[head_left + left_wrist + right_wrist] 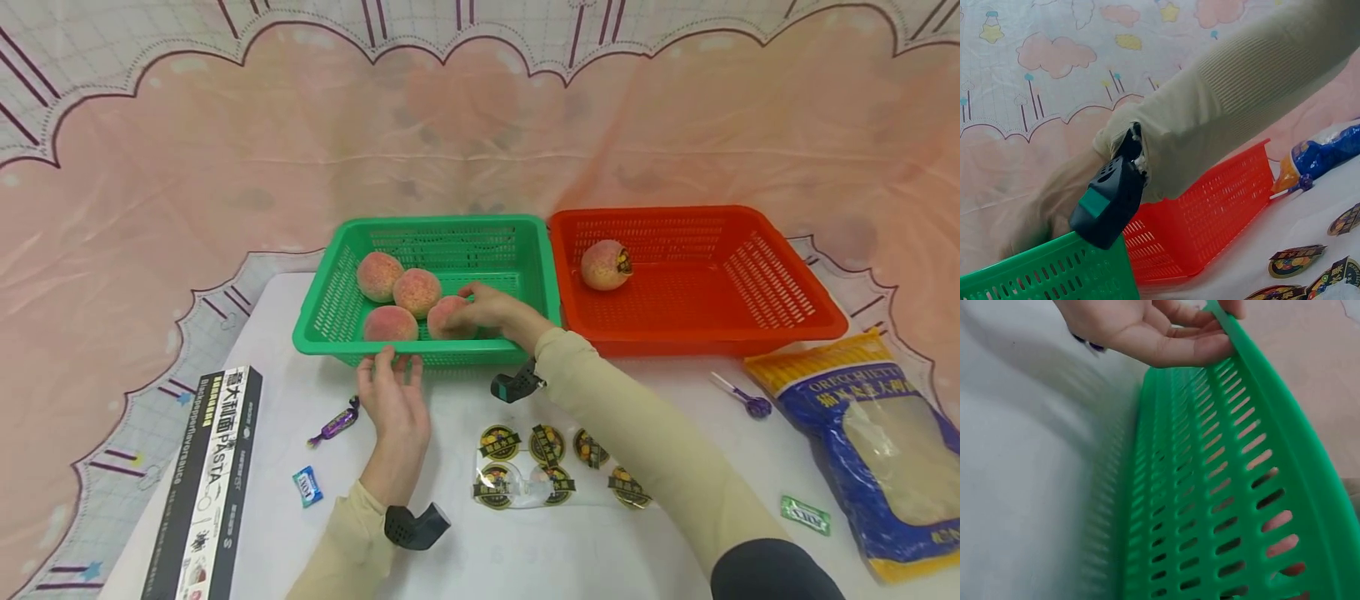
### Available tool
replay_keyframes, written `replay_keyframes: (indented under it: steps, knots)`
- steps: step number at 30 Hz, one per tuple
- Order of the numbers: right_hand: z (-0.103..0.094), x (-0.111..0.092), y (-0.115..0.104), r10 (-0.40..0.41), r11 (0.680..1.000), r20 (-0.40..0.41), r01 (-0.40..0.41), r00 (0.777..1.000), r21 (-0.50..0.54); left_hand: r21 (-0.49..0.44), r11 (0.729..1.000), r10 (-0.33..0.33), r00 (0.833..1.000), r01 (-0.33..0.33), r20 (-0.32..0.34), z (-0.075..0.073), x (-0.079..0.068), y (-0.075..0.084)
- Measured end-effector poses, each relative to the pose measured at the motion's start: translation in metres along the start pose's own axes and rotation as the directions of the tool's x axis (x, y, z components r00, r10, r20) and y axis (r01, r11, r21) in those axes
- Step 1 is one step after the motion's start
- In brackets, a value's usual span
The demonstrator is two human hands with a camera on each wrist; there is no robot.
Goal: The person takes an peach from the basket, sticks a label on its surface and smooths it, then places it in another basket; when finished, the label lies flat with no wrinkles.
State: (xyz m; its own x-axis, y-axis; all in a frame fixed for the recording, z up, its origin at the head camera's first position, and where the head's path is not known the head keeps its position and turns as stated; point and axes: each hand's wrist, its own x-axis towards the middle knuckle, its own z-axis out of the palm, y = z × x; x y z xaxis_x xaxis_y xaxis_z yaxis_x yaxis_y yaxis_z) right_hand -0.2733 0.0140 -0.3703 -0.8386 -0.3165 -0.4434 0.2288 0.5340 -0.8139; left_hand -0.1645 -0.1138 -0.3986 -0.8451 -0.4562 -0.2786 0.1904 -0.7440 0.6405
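Right hand (487,310): gripping a peach (442,318) inside the green basket (438,222), near its front.
Left hand (395,400): pinching that basket's near rim.
Three other peaches (417,292): lying just leftward.
Red basket (705,292): holding a stickered peach (602,265).

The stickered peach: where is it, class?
In the head view, the stickered peach sits right of centre, in the red basket, near the green basket.

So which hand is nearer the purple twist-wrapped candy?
Left hand: gripping the front rim of the green basket, near the purple twist-wrapped candy. The right hand is farther, inside the basket, holding a peach.
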Motion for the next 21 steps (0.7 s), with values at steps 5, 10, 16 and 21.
replay_keyframes:
  steps: [5, 10, 16, 21]
  knots:
    - [0.001, 0.000, -0.002, -0.040, 0.999, -0.059, 0.041, 0.997, 0.013, 0.000, 1.000, -0.004, 1.000, 0.004, 0.008, 0.000, 0.001, 0.000]
    - [-0.002, -0.018, -0.001, -0.125, 0.988, -0.124, 0.135, 0.984, 0.076, 0.004, 1.000, 0.013, 1.000, -0.013, 0.009, 0.001, 0.000, -0.001]
    - [-0.011, -0.046, 0.001, -0.202, 0.973, -0.156, 0.216, 0.967, 0.076, 0.011, 0.999, 0.040, 0.999, -0.040, 0.026, 0.003, -0.001, -0.001]
    - [-0.017, -0.064, 0.007, -0.282, 0.950, -0.187, 0.301, 0.941, 0.082, -0.002, 0.999, 0.051, 0.998, -0.051, 0.025, 0.002, 0.000, -0.001]
